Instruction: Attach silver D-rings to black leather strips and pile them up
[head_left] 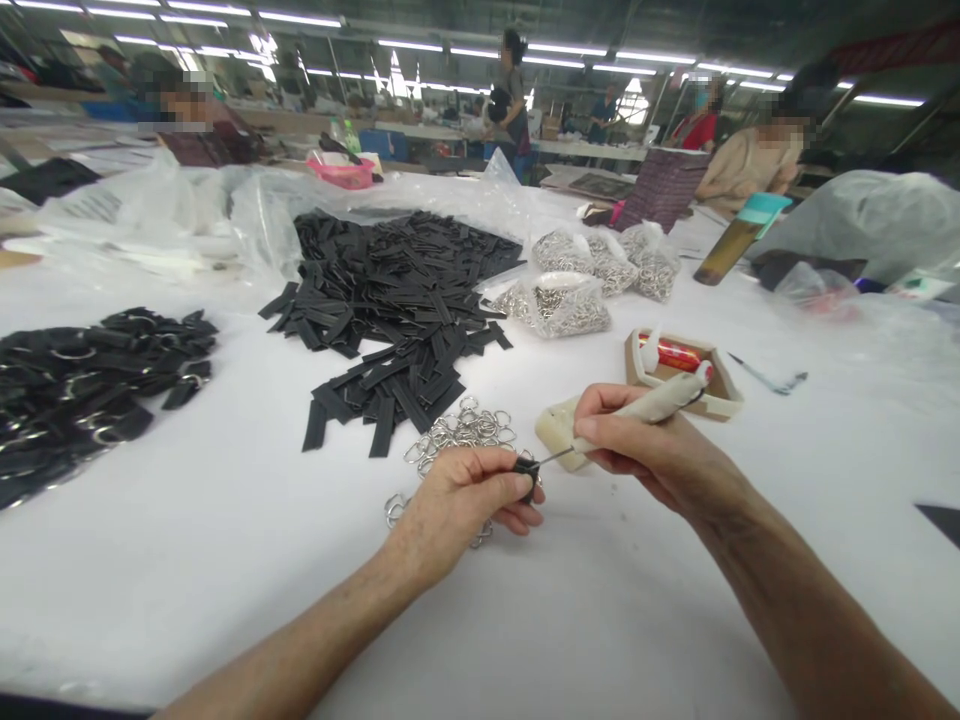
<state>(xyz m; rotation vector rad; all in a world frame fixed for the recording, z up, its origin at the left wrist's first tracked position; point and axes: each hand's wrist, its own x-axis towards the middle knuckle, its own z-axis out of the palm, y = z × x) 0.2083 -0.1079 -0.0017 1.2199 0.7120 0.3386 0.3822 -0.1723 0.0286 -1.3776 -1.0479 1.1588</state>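
Observation:
My left hand point(472, 500) is closed, pinching a small folded black strip point(527, 478) between thumb and fingers. In my right hand point(637, 440) is a white-handled tool with a thin metal tip point(651, 402), gripped like a pen. Its tip touches or nearly touches the strip; which, I cannot tell. Silver metal rings point(469, 428) lie loose behind and beside my left hand. Beyond them spreads a big heap of flat black strips point(405, 290). A yellowish block point(556, 428) sits just behind my right fingers.
Black strips fitted with rings point(97, 380) are piled at left. Clear bags of rings point(566, 303) stand behind the small open box point(724, 400), which holds a red tube point(670, 352). A bottle point(739, 240) leans at back right. Other people work at farther tables.

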